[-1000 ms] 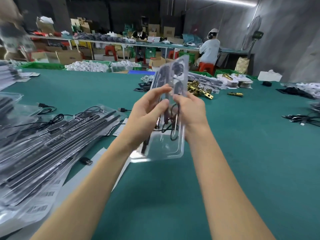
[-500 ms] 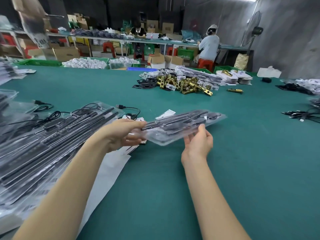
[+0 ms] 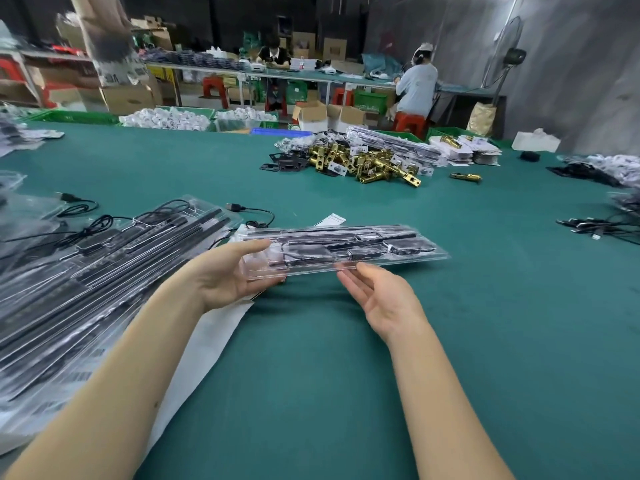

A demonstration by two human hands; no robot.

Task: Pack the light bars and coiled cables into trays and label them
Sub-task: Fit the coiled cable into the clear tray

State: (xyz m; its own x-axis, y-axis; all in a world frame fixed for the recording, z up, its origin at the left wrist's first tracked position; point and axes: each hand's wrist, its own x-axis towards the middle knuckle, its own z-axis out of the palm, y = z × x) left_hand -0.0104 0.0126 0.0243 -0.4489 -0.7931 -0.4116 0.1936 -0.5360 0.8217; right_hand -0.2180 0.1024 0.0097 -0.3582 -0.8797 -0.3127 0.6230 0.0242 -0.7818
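The workshop stretched out behind a wide green table point(image 3: 450, 341), with cardboard boxes, green crates and red stools along a far bench where two people sat working. In the middle of the table lay a heap of brass latch parts point(image 3: 374, 164) next to stacks of flat packets, and loose black cables point(image 3: 595, 226) trailed in from the right edge.

I held a clear plastic tray point(image 3: 346, 247) level above the table, its long side running left to right in front of me. Inside it I could see black light bars along the far side and darker pieces in the nearer compartments, though whether those were coiled cables I could not tell through the glare. My left hand point(image 3: 225, 275) gripped the tray's left end, thumb on top and fingers curled beneath. My right hand point(image 3: 384, 299) was turned palm up with its fingers straight and loosely spread, their tips touching the tray's near edge from below around its middle; it gripped nothing.

To my left sat a sloping pile of packed trays point(image 3: 86, 278) with barcode labels on the nearest ones. A white sheet point(image 3: 204, 344) lay on the table under my left forearm, and a loose USB cable point(image 3: 249, 211) rested just beyond the held tray.
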